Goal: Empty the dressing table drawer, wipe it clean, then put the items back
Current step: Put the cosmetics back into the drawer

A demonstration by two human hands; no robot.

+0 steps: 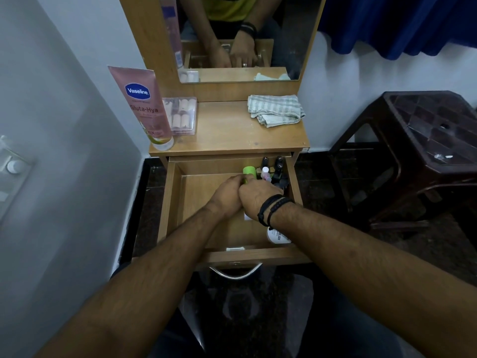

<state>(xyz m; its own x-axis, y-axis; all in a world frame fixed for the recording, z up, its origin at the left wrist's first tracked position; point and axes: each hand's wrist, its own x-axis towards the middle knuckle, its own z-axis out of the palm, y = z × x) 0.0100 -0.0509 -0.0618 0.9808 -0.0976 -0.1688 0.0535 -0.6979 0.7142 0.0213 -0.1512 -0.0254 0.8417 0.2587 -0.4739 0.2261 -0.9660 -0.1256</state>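
The wooden drawer [170, 202] of the dressing table is pulled out. Both hands are inside it, close together. My left hand [227, 195] curls round the lower part of a green-capped container [249, 171]. My right hand [258, 197], with black bracelets at the wrist, lies against the left hand, its fingers bent toward the same container; what they hold is hidden. Small nail-polish bottles [273, 169] stand in the drawer's far right corner. A white jar [277, 237] lies near the front right, partly under my right forearm. A striped cloth [275, 109] rests on the tabletop.
On the tabletop [227, 135] at the left stand a pink Vaseline tube [147, 104] and a clear plastic box [182, 115]. A mirror [240, 37] rises behind. A dark brown plastic stool [418, 151] stands at the right, a white wall at the left.
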